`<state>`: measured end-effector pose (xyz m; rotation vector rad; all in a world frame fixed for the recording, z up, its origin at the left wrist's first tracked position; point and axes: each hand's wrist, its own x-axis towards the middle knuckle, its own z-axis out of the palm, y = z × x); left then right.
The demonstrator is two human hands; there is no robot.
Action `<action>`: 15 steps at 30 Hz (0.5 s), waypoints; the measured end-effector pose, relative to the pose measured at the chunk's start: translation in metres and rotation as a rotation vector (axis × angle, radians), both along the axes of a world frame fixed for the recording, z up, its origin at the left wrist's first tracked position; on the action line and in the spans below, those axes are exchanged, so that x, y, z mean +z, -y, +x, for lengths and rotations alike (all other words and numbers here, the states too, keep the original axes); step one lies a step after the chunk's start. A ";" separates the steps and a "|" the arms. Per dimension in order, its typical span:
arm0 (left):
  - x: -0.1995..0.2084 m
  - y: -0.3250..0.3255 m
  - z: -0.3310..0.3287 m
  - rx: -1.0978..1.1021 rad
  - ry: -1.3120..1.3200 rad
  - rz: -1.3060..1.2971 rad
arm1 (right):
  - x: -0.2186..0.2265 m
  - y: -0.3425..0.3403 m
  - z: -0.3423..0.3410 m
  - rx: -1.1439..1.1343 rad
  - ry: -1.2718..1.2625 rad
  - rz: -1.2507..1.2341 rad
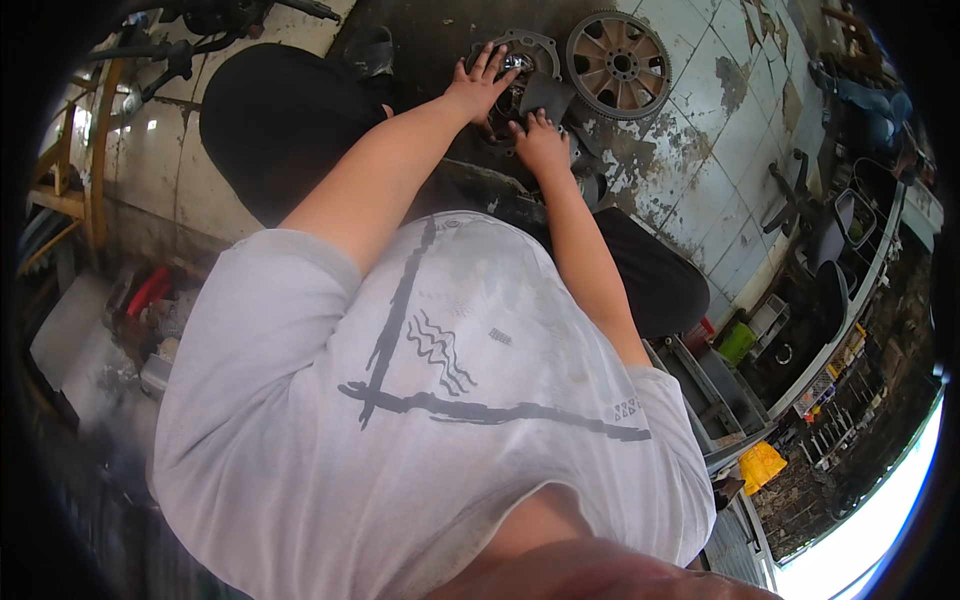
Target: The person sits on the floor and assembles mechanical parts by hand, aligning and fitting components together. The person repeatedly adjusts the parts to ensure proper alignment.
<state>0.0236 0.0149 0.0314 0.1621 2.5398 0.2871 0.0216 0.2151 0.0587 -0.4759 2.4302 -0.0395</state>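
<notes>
A round metal engine or gearbox housing (pixel 541 47) with a lobed flange and a shiny centre lies on the floor in front of me, between my knees. My left hand (pixel 478 92) rests on its left side, fingers spread and stretched forward. At its near right, my right hand (pixel 545 145) has its fingertips bent over the lower edge of a dark grey flexible sheet (pixel 546 97), which looks like sandpaper. The sheet covers part of the housing. What lies under my right palm is hidden.
A toothed flywheel (pixel 622 66) lies flat right of the housing. Worn, stained floor tiles (pixel 735 150) spread to the right. A dark sandal (pixel 371 52) is at the upper left. Along the right stand a metal-edged bench (pixel 850 305), a green container (pixel 738 343) and a yellow cloth-like item (pixel 762 466).
</notes>
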 end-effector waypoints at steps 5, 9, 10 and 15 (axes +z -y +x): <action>-0.001 0.002 -0.003 0.012 0.006 0.013 | 0.014 0.003 -0.003 0.045 -0.079 -0.013; -0.004 -0.001 0.002 -0.011 -0.067 0.043 | -0.014 -0.011 0.017 -0.058 -0.074 -0.017; -0.005 -0.002 0.007 -0.014 -0.070 0.035 | -0.015 -0.014 0.021 -0.035 -0.051 0.008; -0.015 0.000 0.005 0.033 -0.082 0.074 | -0.026 -0.018 -0.010 -0.010 -0.098 -0.057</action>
